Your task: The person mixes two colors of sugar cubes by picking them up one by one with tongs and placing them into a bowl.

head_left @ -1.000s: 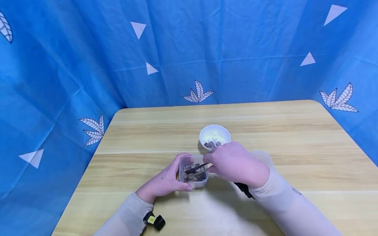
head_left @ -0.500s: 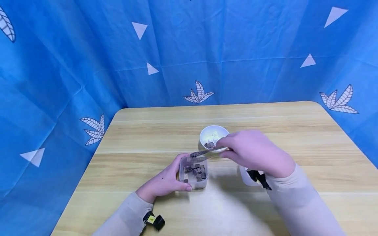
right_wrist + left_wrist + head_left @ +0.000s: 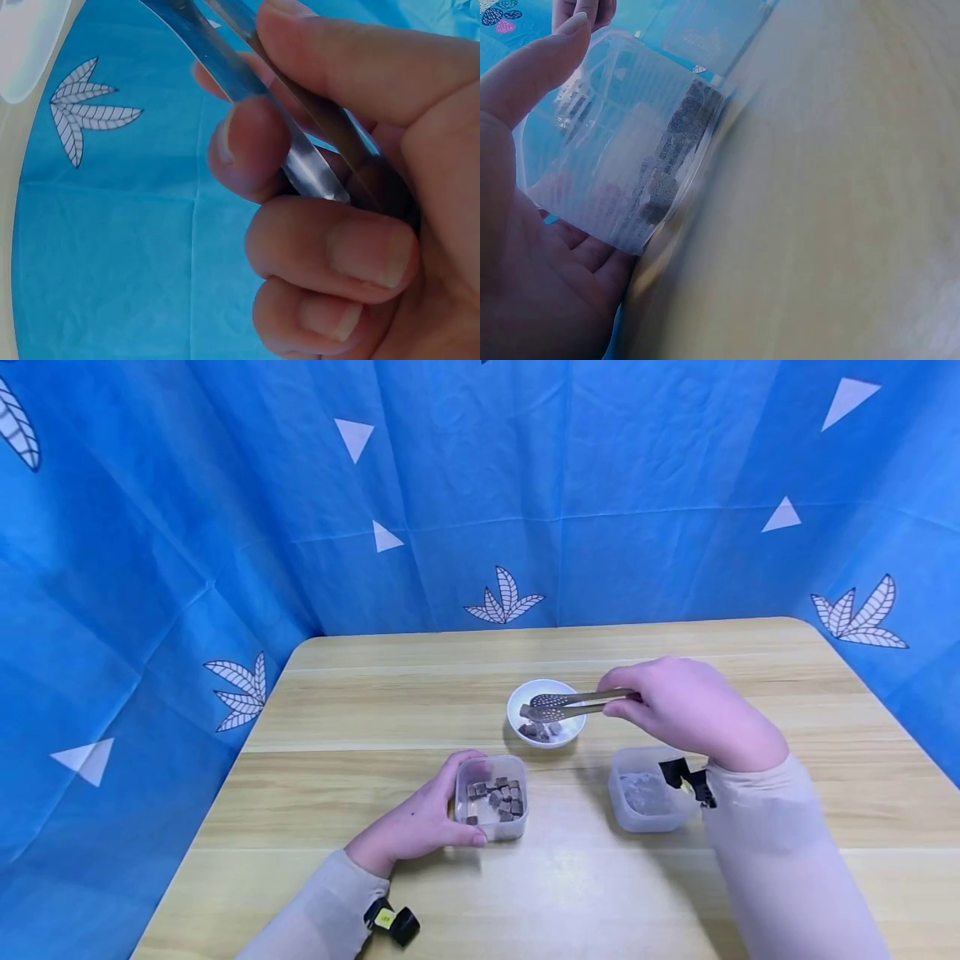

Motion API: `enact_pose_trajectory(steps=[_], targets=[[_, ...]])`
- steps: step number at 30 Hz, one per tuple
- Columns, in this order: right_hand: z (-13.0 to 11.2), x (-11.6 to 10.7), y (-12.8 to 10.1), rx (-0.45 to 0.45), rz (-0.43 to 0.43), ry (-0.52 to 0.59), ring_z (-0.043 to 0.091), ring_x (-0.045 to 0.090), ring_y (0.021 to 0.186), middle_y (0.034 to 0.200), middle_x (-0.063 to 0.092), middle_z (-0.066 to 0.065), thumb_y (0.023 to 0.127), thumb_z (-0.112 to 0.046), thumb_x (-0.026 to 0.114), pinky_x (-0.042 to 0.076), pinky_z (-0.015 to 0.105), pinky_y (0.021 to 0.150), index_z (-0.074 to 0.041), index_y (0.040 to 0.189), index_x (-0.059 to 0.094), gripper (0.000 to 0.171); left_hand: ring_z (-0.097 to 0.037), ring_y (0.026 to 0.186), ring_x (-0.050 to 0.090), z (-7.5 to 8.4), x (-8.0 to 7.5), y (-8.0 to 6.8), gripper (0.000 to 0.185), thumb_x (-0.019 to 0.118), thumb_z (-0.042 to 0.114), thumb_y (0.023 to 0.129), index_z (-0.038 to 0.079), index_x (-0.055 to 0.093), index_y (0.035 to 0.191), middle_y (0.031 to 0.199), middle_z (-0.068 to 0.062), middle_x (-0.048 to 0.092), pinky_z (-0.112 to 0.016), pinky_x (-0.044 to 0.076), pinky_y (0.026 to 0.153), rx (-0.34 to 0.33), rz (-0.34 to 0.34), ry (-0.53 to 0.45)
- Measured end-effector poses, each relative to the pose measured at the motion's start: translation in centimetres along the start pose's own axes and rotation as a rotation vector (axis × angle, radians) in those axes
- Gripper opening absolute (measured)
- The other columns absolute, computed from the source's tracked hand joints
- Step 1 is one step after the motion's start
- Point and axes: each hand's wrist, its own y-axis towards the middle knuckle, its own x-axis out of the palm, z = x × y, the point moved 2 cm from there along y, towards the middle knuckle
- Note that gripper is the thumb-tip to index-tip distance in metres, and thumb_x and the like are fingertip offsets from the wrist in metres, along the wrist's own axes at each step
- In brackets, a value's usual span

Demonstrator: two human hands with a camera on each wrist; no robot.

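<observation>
My left hand [image 3: 422, 814] grips a clear plastic container [image 3: 491, 833], thumb at the near side and fingers behind it. Several dark brown cubes [image 3: 506, 798] lie inside, also seen through its wall in the left wrist view [image 3: 676, 139]. My right hand [image 3: 686, 710] holds metal food tongs [image 3: 592, 697] with perforated tips, thumb and fingers round the handles in the right wrist view [image 3: 300, 142]. The tips are over a white bowl [image 3: 573, 731] with brown cubes [image 3: 534, 732] in it. A brown cube sits at the tips; I cannot tell whether they pinch it.
A second clear plastic container [image 3: 648, 818] with whitish contents stands at the right, partly under my right wrist. All stand on a wooden table [image 3: 390, 693]. A blue patterned cloth [image 3: 465, 460] hangs behind the table.
My right hand has lifted the tongs out of the left container and carried them up and right over the bowl. The right container has come into view. My left hand has stayed put.
</observation>
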Motion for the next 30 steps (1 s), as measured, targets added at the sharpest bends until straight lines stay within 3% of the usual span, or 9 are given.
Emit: enact_pose_trajectory(steps=[13, 19, 24, 30], targets=[[0.9, -0.3, -0.6, 0.040, -0.114, 0.022, 0.010, 0.054, 0.068, 0.082, 0.065, -0.014, 0.093, -0.028, 0.074, 0.046, 0.037, 0.064, -0.024, 0.111, 0.074, 0.018, -0.024, 0.138, 0.043, 0.1, -0.2, 0.0, 0.105, 0.090, 0.030, 0.074, 0.018, 0.025, 0.155, 0.153, -0.001, 0.044, -0.057, 0.025, 0.117, -0.007, -0.011, -0.015], [0.6, -0.6, -0.8, 0.048, -0.109, 0.023, 0.009, 0.059, 0.075, 0.094, 0.070, -0.012, 0.094, -0.030, 0.073, 0.051, 0.043, 0.070, -0.025, 0.116, 0.073, 0.022, -0.022, 0.139, 0.042, 0.1, -0.1, 0.0, 0.105, 0.090, 0.029, 0.074, 0.018, 0.025, 0.155, 0.154, 0.000, 0.043, -0.056, 0.023, 0.117, -0.005, -0.012, -0.017], [-0.8, -0.9, -0.9, 0.000, -0.082, 0.038, 0.007, 0.054, 0.069, 0.088, 0.066, -0.015, 0.094, -0.031, 0.073, 0.048, 0.036, 0.064, -0.027, 0.113, 0.073, 0.019, -0.022, 0.139, 0.043, 0.2, -0.2, 0.1, 0.105, 0.090, 0.028, 0.074, 0.017, 0.025, 0.155, 0.153, 0.000, 0.043, -0.056, 0.024, 0.117, 0.000, -0.010, -0.018], [-3.3, -0.3, -0.7, -0.136, -0.040, 0.015, 0.003, 0.049, 0.063, 0.085, 0.062, -0.019, 0.093, -0.032, 0.074, 0.043, 0.030, 0.057, -0.027, 0.109, 0.074, 0.017, -0.024, 0.139, 0.043, 0.1, -0.1, 0.0, 0.105, 0.090, 0.030, 0.074, 0.018, 0.025, 0.155, 0.153, 0.000, 0.044, -0.057, 0.026, 0.116, -0.015, -0.006, -0.001]])
